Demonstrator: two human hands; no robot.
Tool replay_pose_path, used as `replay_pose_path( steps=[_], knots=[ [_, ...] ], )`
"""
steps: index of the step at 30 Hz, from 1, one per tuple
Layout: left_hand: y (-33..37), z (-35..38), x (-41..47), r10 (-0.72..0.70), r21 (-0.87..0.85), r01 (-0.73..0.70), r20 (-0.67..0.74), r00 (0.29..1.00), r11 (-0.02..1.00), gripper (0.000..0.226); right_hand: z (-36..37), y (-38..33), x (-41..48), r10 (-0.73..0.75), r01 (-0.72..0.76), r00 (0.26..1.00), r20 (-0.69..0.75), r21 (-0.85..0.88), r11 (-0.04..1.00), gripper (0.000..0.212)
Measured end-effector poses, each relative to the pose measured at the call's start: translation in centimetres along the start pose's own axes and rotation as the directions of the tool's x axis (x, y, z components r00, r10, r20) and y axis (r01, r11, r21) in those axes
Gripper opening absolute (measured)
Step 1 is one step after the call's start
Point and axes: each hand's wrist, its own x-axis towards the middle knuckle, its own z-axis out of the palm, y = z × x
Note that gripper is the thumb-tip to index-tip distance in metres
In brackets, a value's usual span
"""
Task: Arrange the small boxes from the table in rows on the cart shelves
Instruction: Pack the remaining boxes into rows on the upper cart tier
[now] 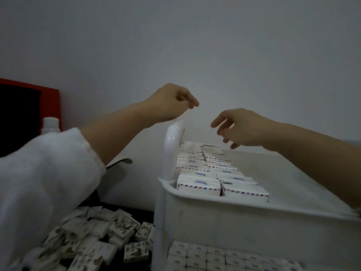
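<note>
Top-shelf boxes [220,178]: two rows along the left side of the cart's upper tray, white with red-and-blue dashed edges.
Lower-shelf boxes [214,257]: packed rows, grey print on top.
Table boxes [101,237]: loose heap on the dark table [134,209], just left of the cart.
Left hand [172,100]: raised above the cart handle, fingers loosely curled downward, nothing seen in it.
Right hand [240,126]: over the far end of the top rows, fingers spread and relaxed, empty.
Cart [234,218]: white, with a rounded handle [172,141] at the left.
Sleeve [39,182]: white, on the left arm.
Bottle [50,125]: white, behind the sleeve.
Panel [53,94]: red frame, dark centre, at the wall.
</note>
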Motion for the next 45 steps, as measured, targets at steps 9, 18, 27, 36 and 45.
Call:
replay_pose_path(
  steps=[9,18,27,36,45],
  knots=[
    [-8.7,-0.1,-26.1,0.011,0.181,0.061,-0.371,0.929,0.982,0.026,2.6,-10.8,-11.2,-0.593,0.638,0.704,-0.391,-0.019,0.770,0.010],
    [-17.7,-0.5,-42.4,-0.419,0.220,0.480,-0.271,0.866,0.849,0.042,25.5,-18.0,-13.5,-0.671,0.672,0.733,0.106,0.037,0.740,0.027],
    [-24.1,-5.3,-47.2,-0.459,0.381,0.697,-0.547,0.700,0.608,0.038,43.9,-20.2,-6.0,-0.510,0.526,0.820,0.258,0.010,0.850,0.054],
    [-27.1,-7.0,-49.0,-0.626,0.234,0.896,-0.648,0.433,0.378,0.061,47.4,-23.2,-0.8,-0.459,0.488,0.873,0.166,-0.290,0.823,0.046],
    [-26.5,-7.7,-49.9,-0.695,0.248,0.902,-0.576,0.430,0.352,0.068,46.5,-22.0,-2.3,-0.440,0.445,0.896,0.065,-0.103,0.890,0.073]
  ],
)
